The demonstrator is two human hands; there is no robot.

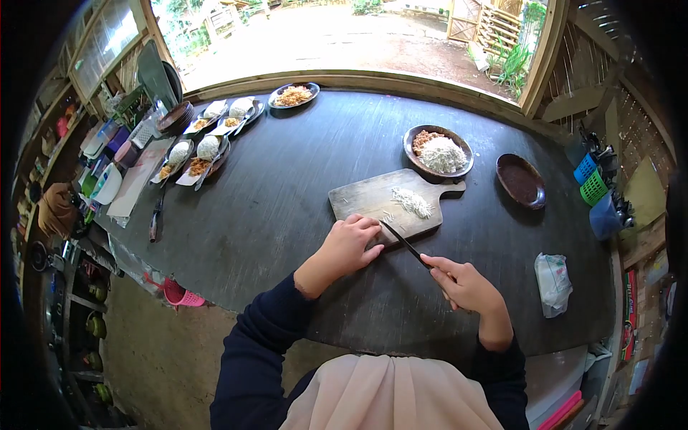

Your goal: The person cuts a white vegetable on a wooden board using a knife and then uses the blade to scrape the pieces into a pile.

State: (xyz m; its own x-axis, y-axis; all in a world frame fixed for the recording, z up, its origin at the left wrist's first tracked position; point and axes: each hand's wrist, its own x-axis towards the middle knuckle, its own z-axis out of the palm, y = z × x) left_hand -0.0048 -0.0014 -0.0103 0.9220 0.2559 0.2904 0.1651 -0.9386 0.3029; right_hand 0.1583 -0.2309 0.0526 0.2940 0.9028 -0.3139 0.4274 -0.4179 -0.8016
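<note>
A wooden cutting board [358,195] with a handle lies on the dark table [287,215]. Thin white shreds [412,203] are heaped on its right half. My left hand [349,244] rests at the board's front left edge with its fingers curled down; whatever lies under the fingertips is too small to name. In my right hand [462,284] is a knife [407,247], held by its handle, its dark blade slanting up to the left and its tip on the board beside my left fingertips. Behind the board stands a brown plate [466,166] with white shreds and reddish-brown food.
An empty brown oval plate [520,181] lies right of the board, a plastic-wrapped packet [552,285] nearer me. Plates of rice [208,147] and a plate of shredded food [293,95] stand at the back left. Another knife [155,216] lies left. Baskets of cutlery [593,189] line the right edge.
</note>
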